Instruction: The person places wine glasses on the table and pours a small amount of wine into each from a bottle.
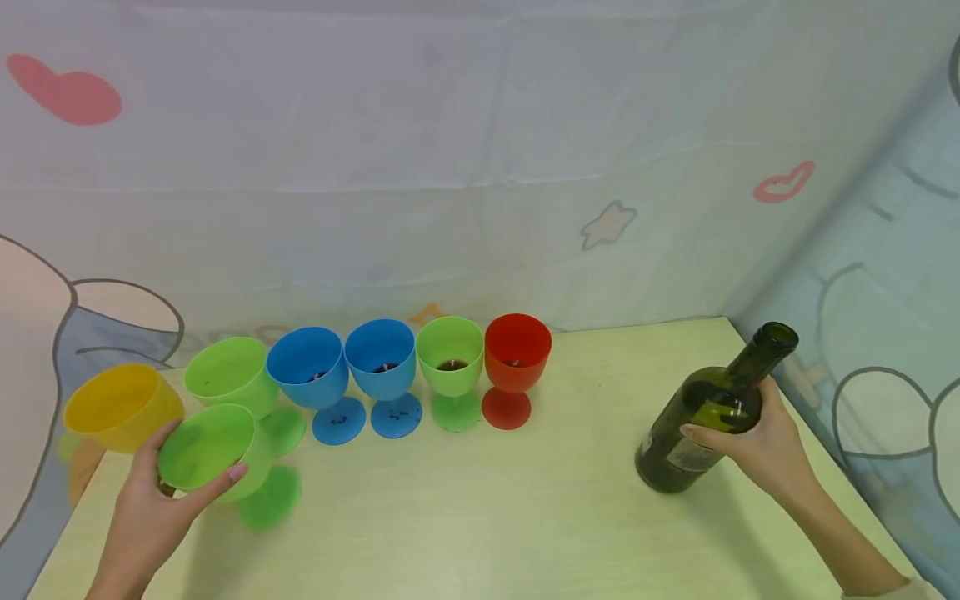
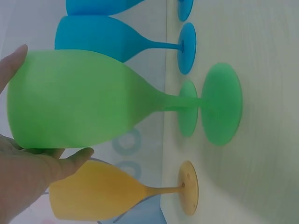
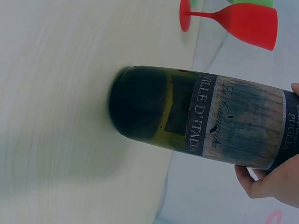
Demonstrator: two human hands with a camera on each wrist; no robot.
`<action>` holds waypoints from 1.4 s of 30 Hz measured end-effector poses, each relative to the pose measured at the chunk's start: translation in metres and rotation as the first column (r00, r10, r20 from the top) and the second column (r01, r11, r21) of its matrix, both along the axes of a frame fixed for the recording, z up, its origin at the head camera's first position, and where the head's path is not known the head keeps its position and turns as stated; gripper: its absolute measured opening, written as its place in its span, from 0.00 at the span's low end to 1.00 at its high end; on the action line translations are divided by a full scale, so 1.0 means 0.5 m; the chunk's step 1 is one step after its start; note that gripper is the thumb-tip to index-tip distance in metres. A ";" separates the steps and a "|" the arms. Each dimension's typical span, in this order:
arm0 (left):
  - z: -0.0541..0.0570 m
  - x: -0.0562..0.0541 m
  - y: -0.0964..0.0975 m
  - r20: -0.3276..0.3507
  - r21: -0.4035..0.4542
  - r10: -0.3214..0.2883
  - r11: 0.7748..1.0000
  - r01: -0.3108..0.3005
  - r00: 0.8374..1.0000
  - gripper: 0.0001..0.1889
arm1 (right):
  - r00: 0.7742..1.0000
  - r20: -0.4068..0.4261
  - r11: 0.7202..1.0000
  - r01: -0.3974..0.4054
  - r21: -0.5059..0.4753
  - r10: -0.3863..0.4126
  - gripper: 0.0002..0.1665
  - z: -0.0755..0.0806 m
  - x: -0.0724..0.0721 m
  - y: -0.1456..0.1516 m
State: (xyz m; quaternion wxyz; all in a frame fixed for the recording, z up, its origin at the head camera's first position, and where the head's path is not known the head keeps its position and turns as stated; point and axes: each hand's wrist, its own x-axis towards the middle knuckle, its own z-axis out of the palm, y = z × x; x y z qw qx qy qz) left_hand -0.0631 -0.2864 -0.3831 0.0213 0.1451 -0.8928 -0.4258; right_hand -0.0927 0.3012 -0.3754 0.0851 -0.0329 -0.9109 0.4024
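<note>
My left hand [image 1: 153, 508] grips the bowl of a light green plastic goblet [image 1: 258, 462] at the front left, thumb on one side and fingers on the other. In the left wrist view this green goblet [image 2: 79, 98] has its foot [image 2: 222, 105] close over the table. On the right, my right hand [image 1: 757, 442] holds an uncorked dark green wine bottle [image 1: 693, 437] around its upper body, neck leaning to the right. The right wrist view shows the bottle's label [image 3: 243, 121] and dark liquid at its base. That base is right at the tabletop.
A row along the back holds a yellow goblet [image 1: 123, 408], a green goblet [image 1: 232, 375], two blue goblets [image 1: 307, 367], another green goblet [image 1: 450, 379] and a red goblet [image 1: 517, 379]. Dark liquid shows in the blue, right-hand green and red ones. Printed cloth [image 1: 420, 167] hangs behind the table [image 1: 465, 517].
</note>
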 end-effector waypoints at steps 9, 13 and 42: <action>-0.002 -0.012 -0.031 -0.003 0.045 -0.070 0.997 0.070 0.998 0.50 | 1.000 -0.002 1.000 -0.005 -0.012 0.005 0.49 -0.002 0.004 0.004; -0.004 -0.013 -0.041 -0.021 0.072 -0.091 0.993 0.092 0.996 0.50 | 1.000 0.006 1.000 -0.005 -0.009 0.005 0.49 -0.001 0.005 0.005; -0.062 -0.048 -0.202 -0.443 -0.053 0.226 0.960 -0.276 0.868 0.34 | 1.000 0.017 1.000 -0.005 -0.016 0.005 0.48 -0.002 0.005 0.006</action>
